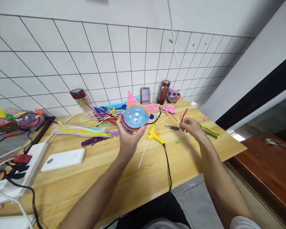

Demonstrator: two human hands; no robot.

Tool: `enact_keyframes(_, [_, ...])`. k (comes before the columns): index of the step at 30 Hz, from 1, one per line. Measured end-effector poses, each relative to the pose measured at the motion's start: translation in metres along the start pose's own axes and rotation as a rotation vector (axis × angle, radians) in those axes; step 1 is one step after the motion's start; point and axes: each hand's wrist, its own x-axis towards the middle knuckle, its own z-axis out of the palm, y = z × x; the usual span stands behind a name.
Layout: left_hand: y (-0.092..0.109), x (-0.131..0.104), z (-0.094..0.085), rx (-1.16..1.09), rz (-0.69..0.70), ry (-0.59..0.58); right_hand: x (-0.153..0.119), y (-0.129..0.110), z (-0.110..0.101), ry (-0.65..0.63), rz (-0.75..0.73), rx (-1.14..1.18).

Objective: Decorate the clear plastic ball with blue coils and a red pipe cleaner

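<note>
My left hand (129, 138) is closed round a clear bluish plastic bowl (135, 117), held up over the table with its round face toward me. Pink pipe-cleaner ears (132, 98), an orange strip, dark blue pompoms (152, 117) and a red strip trim its edge. Off to the right, my right hand (190, 126) pinches a short red pipe cleaner (184, 114) that points upward. Below the bowl lies a yellow glue gun (155, 136) with a white glue stick (144, 152) sticking out of its back. Small dark snips (171, 127) rest beside my right hand.
Bundles of coloured pipe cleaners (81, 129) spread across the left and back. A glass bottle (81, 100), a phone (145, 95), a red flask (164, 90) and a decorated figure (173, 96) stand by the wall. A white power bank (63, 159) and a power strip (35, 162) lie left.
</note>
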Motion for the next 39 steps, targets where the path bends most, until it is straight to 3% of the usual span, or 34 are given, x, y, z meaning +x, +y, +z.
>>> enact_keyframes(4, [-0.003,-0.001,0.001,-0.008,-0.004,0.004,0.005,0.033,-0.026,0.074,0.119,-0.214])
enact_keyframes(8, [-0.004,-0.002,0.001,0.025,0.017,0.014,-0.006,0.035,-0.018,0.115,0.078,-0.223])
enact_keyframes(10, [-0.003,-0.005,0.002,0.039,0.029,0.021,-0.018,0.023,0.0,0.075,0.003,-0.15])
enact_keyframes(13, [0.0,-0.012,0.003,0.049,0.048,0.024,-0.046,-0.005,0.038,-0.108,-0.155,0.06])
enact_keyframes(16, [0.003,-0.019,0.004,0.065,0.073,0.03,-0.079,-0.038,0.075,-0.312,-0.327,0.542])
enact_keyframes(20, [0.007,-0.023,0.004,0.077,0.111,0.04,-0.105,-0.076,0.102,-0.4,-0.39,0.894])
enact_keyframes(26, [0.013,-0.024,0.005,0.062,0.15,0.028,-0.115,-0.101,0.107,-0.388,-0.363,1.002])
enact_keyframes(39, [0.013,-0.028,0.002,0.129,0.197,0.03,-0.128,-0.105,0.107,-0.361,-0.343,1.016])
